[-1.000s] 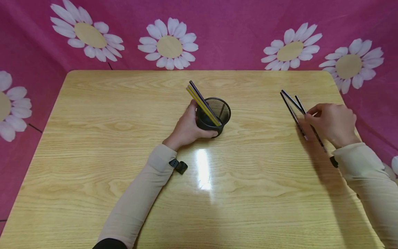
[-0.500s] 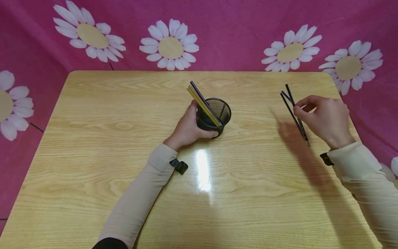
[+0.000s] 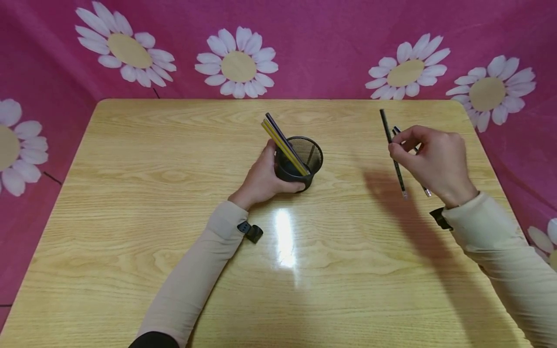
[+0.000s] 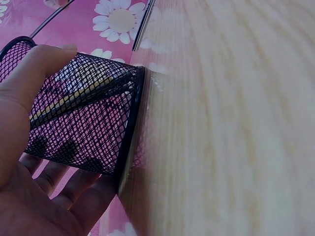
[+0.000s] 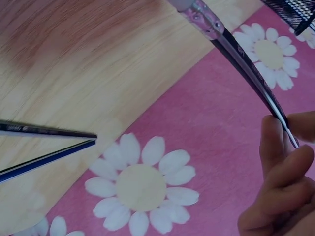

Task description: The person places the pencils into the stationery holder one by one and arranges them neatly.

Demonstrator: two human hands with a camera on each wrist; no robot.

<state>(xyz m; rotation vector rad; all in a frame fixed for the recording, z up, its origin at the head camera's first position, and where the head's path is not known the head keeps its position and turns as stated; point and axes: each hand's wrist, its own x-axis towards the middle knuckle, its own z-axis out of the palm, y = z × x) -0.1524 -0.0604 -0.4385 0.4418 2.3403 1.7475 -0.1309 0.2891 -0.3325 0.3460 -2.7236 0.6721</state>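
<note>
My left hand [image 3: 258, 181] grips a black mesh pencil cup [image 3: 314, 157], its thumb across the near side. Yellow pencils [image 3: 283, 145] and a dark pencil [image 3: 277, 130] lean leftward in the cup. In the left wrist view the fingers wrap the mesh wall [image 4: 88, 128]. My right hand [image 3: 437, 162] pinches a black pencil [image 3: 398, 170] above the table at the right, eraser end toward me. The right wrist view shows its metal ferrule [image 5: 204, 19] close up. Partly hidden behind that hand, a black pencil [image 5: 49, 130] and a blue pencil [image 5: 44, 161] lie on the table.
A light wood table [image 3: 174, 145] spans the view, with a bright light reflection [image 3: 285, 237] near the middle. Behind it hangs a pink cloth [image 3: 322, 48] with large white daisies. Dark straps sit at both wrists.
My right hand has moved left and slightly away from me with the pinched black pencil, lifting it clear of the pencils lying there. The left hand and the cup have stayed put.
</note>
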